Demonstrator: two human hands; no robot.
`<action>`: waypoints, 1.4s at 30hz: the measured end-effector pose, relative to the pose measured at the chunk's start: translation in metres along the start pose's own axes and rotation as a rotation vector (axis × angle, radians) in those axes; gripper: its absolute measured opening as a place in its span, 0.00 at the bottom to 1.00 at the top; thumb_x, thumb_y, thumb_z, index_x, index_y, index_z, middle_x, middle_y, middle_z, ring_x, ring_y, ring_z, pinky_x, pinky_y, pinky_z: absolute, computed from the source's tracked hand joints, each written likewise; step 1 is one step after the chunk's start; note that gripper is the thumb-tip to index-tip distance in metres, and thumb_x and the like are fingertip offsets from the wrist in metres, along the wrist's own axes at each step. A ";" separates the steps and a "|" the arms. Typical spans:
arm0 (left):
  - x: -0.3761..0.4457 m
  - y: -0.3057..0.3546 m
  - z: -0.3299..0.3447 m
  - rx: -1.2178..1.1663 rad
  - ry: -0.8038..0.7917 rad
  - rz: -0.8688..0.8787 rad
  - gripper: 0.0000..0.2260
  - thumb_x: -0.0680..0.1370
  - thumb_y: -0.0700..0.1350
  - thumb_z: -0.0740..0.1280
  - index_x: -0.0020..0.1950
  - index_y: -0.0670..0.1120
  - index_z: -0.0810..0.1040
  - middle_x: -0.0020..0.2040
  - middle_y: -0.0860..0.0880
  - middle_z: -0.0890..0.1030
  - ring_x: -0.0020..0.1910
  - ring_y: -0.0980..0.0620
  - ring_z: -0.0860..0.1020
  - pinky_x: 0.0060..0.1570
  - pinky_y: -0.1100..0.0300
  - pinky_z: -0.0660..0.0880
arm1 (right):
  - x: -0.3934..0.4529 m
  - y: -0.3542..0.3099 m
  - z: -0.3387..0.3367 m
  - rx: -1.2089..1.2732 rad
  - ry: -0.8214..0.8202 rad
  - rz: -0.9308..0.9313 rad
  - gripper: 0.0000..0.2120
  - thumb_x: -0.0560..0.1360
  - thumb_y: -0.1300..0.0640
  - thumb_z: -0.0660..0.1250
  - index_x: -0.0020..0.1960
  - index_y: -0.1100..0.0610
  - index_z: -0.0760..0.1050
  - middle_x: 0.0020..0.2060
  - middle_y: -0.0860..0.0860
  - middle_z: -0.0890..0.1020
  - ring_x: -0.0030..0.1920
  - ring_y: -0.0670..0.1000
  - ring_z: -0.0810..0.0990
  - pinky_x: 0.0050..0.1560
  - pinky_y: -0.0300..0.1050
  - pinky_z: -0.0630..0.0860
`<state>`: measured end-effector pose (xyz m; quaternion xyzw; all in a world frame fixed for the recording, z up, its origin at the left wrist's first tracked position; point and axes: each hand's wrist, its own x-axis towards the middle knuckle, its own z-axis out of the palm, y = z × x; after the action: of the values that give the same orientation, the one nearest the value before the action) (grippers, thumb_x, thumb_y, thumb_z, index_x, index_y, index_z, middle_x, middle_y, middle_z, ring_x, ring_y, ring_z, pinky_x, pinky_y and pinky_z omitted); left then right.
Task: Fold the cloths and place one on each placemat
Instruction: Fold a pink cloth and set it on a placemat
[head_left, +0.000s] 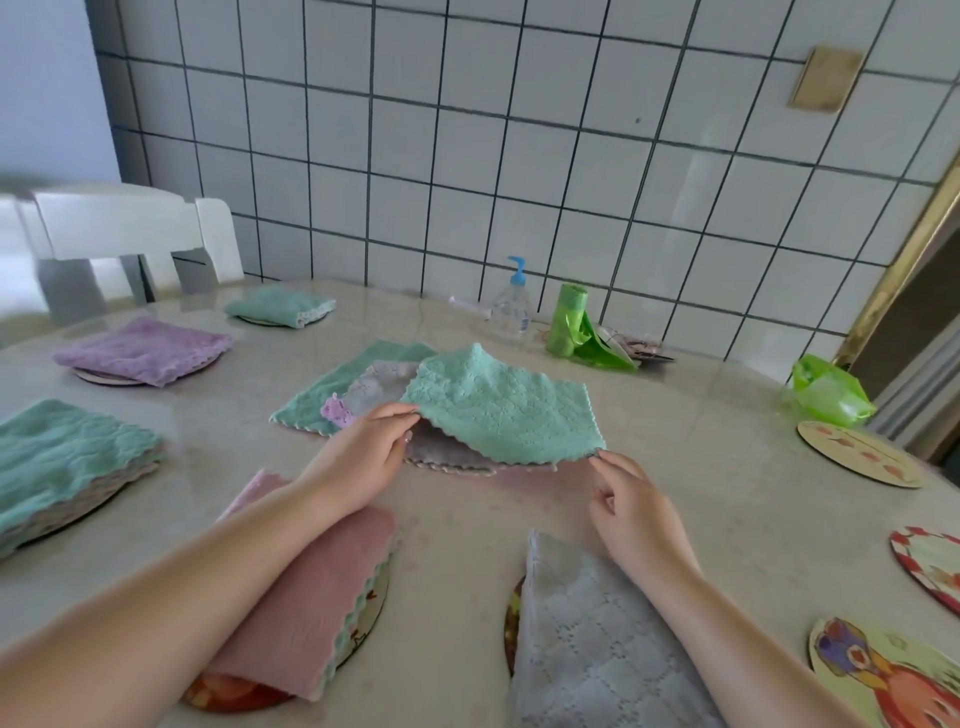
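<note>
A teal cloth (498, 405) is lifted off a small pile at the table's middle. My left hand (363, 457) pinches its near left corner and my right hand (631, 504) pinches its near right corner. Under it lie a grey cloth (379, 387), another teal cloth (337, 384) and a purple scrap (336, 413). Folded cloths lie on round placemats: pink (306, 613), grey (587, 639), teal (57, 462), purple (140, 351) and a far teal one (280, 306). Three bare placemats sit at the right (857, 460), (930, 566), (883, 670).
A clear pump bottle (511, 306), a roll of green bags (571, 330) and a loose green bag (828, 392) stand along the tiled wall. A white chair (135, 228) is at the far left. The table edge curves at the right.
</note>
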<state>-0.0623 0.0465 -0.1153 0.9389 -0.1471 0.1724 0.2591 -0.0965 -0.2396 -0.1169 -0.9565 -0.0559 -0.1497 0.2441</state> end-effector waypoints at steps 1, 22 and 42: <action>0.003 0.001 -0.005 0.000 -0.005 -0.001 0.17 0.81 0.41 0.56 0.69 0.45 0.70 0.71 0.53 0.68 0.68 0.55 0.67 0.66 0.65 0.58 | 0.004 -0.002 -0.004 0.026 0.016 0.007 0.21 0.77 0.60 0.58 0.70 0.55 0.68 0.70 0.44 0.67 0.63 0.45 0.73 0.61 0.39 0.67; 0.147 0.076 -0.198 0.229 0.262 0.180 0.04 0.76 0.45 0.64 0.49 0.48 0.71 0.43 0.51 0.76 0.43 0.49 0.75 0.43 0.54 0.73 | 0.135 -0.095 -0.207 -0.286 0.326 -0.264 0.03 0.74 0.59 0.66 0.47 0.54 0.76 0.45 0.50 0.79 0.44 0.50 0.77 0.40 0.40 0.68; 0.168 0.158 -0.133 -0.211 0.373 0.301 0.06 0.79 0.43 0.61 0.46 0.44 0.76 0.38 0.50 0.76 0.34 0.51 0.72 0.34 0.58 0.68 | 0.070 0.000 -0.267 -0.110 0.621 0.079 0.11 0.76 0.59 0.62 0.56 0.58 0.78 0.52 0.55 0.80 0.51 0.56 0.77 0.49 0.46 0.71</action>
<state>-0.0024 -0.0434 0.1276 0.8261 -0.2519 0.3629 0.3498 -0.0995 -0.3661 0.1285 -0.8782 0.0668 -0.4278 0.2033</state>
